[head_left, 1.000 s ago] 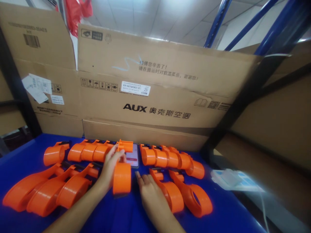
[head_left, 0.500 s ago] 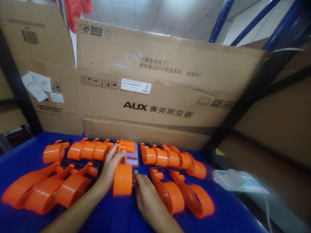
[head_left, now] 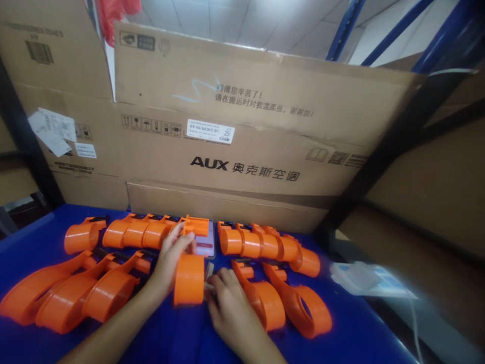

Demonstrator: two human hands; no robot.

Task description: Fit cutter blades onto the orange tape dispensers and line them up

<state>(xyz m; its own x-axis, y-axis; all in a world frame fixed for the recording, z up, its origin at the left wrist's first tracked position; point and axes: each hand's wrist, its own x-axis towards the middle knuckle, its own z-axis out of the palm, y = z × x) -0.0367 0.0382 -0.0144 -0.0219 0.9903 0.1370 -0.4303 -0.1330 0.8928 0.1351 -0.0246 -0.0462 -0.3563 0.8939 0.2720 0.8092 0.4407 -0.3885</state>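
Observation:
My left hand (head_left: pixel 171 260) is closed around the upper part of an orange plastic tape dispenser (head_left: pixel 189 280), held upright in front of me with its broad round end hanging down. Close against that round end's right side, my right hand (head_left: pixel 230 306) pinches a small greyish strip (head_left: pixel 209 271); its kind is too small to tell. Its fingertips are partly hidden, and I cannot tell whether the strip touches the dispenser. Similar orange dispensers lie on both sides, the nearest right one (head_left: pixel 267 306) just beyond my right hand.
Several orange dispensers (head_left: pixel 81 237) with black parts line the blue tabletop (head_left: pixel 322 349). A phone-like flat screen (head_left: pixel 206 246) lies behind my left hand. A large cardboard sheet (head_left: pixel 242 197) walls off the back. White-and-blue packets (head_left: pixel 373 278) sit at right, beside a dark frame post (head_left: pixel 352 202).
My right hand has turned slightly, and more of the greyish strip shows beside the dispenser. The left hand keeps its hold; the whole view has shifted a little.

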